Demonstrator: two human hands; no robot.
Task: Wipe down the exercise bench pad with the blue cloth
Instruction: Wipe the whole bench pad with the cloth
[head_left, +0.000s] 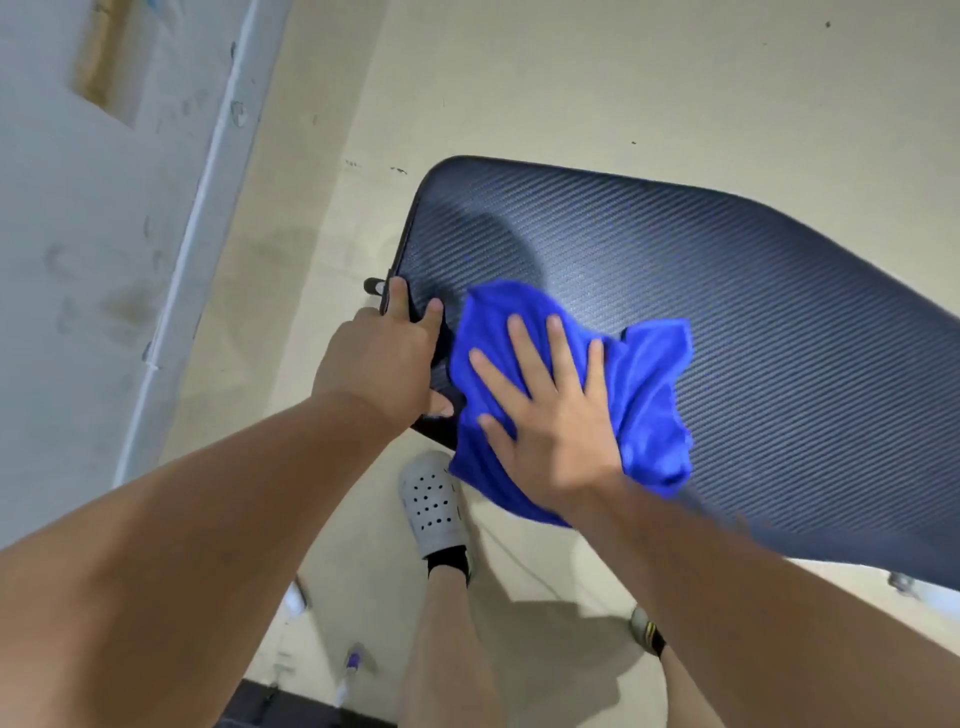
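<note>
The left hand (379, 358), right hand (550, 421) and forearms (208, 499) are bare, as are the legs (447, 649). The left foot wears a pale grey perforated clog (434, 501) over a black ankle sock (448, 558). The right sock (655, 636) is black with yellow markings.

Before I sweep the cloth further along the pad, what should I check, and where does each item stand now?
1. Right hand pressing flat on the blue cloth: ok.
2. Cloth in contact with the bench pad: ok, though its near edge overhangs the pad.
3. Left hand holding the pad's end edge to steady it: ok.
4. Visible pad surface beyond the cloth free of objects: ok.
5. Cloth damp enough: cannot tell.
</note>
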